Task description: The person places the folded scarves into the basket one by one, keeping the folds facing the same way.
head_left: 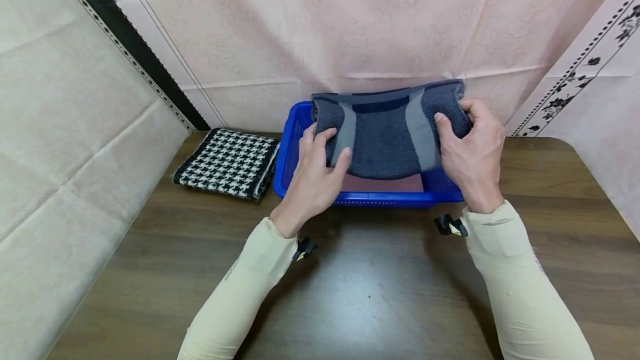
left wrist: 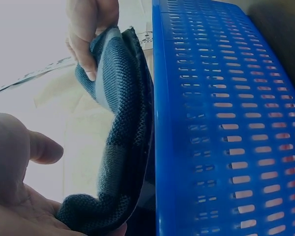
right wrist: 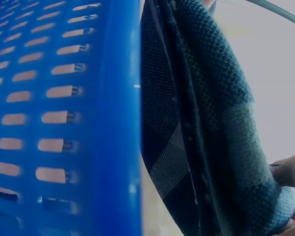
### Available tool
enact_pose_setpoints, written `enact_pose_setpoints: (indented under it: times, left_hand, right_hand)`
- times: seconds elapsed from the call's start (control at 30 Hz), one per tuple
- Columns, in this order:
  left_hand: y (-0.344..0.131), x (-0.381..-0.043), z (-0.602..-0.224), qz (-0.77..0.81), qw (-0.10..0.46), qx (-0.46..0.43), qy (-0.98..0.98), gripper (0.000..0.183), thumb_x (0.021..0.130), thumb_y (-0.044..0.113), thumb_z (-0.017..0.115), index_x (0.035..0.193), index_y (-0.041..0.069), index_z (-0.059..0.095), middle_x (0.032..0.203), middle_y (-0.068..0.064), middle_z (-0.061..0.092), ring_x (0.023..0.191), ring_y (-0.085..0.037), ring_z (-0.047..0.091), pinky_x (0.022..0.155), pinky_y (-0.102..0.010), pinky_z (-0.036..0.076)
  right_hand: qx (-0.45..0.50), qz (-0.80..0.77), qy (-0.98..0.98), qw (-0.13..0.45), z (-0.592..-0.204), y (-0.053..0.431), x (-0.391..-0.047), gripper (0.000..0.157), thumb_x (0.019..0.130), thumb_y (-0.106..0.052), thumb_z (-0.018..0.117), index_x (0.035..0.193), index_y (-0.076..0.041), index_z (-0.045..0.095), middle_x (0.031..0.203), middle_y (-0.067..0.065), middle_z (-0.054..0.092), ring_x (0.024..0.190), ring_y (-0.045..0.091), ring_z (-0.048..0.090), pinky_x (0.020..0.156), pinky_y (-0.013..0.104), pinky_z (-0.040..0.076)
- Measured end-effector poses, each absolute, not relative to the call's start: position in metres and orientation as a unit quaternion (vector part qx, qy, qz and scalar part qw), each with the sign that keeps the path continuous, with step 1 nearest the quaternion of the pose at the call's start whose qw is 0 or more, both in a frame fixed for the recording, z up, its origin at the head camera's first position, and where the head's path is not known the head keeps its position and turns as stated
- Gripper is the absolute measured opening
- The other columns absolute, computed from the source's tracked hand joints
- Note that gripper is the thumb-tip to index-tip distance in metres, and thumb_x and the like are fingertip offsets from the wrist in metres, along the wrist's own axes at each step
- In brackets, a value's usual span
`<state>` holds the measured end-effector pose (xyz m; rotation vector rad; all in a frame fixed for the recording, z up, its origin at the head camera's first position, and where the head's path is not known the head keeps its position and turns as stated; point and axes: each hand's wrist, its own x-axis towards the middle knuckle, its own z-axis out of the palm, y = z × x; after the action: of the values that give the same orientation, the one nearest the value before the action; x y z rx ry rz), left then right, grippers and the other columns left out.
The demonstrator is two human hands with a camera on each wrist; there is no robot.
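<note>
Both hands hold a folded dark blue-grey scarf (head_left: 382,132) with lighter grey bands, close over a blue plastic basket (head_left: 380,200). My right hand (head_left: 472,146) grips its right end, thumb on top and fingers behind. At the left end, my left hand (head_left: 320,174) has its fingers around the edge, while the thumb (left wrist: 46,147) stands off the cloth in the left wrist view. The folded layers of the scarf (right wrist: 211,98) show edge-on beside the basket wall in the right wrist view. Part of the basket's inside is hidden beneath the scarf.
A folded black-and-white houndstooth cloth (head_left: 227,163) lies left of the basket on the wooden table (head_left: 370,282). Something flat and pink (head_left: 385,183) shows inside the basket. A pale curtain (head_left: 320,32) hangs right behind it.
</note>
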<state>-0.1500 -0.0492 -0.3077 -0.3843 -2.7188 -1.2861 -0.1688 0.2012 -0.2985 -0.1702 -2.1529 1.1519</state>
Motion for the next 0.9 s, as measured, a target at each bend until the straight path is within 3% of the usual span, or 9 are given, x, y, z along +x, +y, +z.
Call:
enact_pose_setpoints:
  times: [0.27, 0.5, 0.9]
  left_hand:
    - [-0.052, -0.153, -0.313, -0.425, 0.054, -0.115, -0.896, 0.059, 0.106, 0.041, 0.05, 0.156, 0.012, 0.038, 0.17, -0.006, 0.013, 0.155, -0.021, 0.019, 0.121, -0.049, 0.033]
    - [-0.053, -0.155, -0.317, -0.426, 0.055, -0.112, -0.896, 0.059, 0.106, 0.04, 0.05, 0.156, 0.011, 0.039, 0.169, -0.007, 0.014, 0.154, -0.021, 0.021, 0.121, -0.049, 0.033]
    - [-0.056, -0.157, -0.32, -0.425, 0.058, -0.1, -0.898, 0.058, 0.106, 0.04, 0.051, 0.155, 0.012, 0.04, 0.17, -0.008, 0.014, 0.155, -0.022, 0.019, 0.122, -0.05, 0.032]
  right_hand:
    - [-0.045, 0.439, -0.837, 0.324, -0.304, 0.197, -0.17, 0.029, 0.093, -0.024, 0.072, 0.114, -0.004, 0.071, 0.111, 0.014, 0.076, 0.101, 0.027, 0.067, 0.079, 0.016, 0.04]
    - [-0.042, 0.442, -0.838, 0.319, -0.306, 0.196, -0.172, 0.03, 0.094, -0.024, 0.071, 0.115, -0.004, 0.07, 0.116, 0.014, 0.075, 0.105, 0.027, 0.067, 0.082, 0.021, 0.042]
    - [-0.032, 0.447, -0.839, 0.308, -0.311, 0.194, -0.176, 0.031, 0.094, -0.025, 0.071, 0.116, -0.003, 0.07, 0.111, 0.016, 0.076, 0.1, 0.027, 0.067, 0.077, 0.015, 0.04]
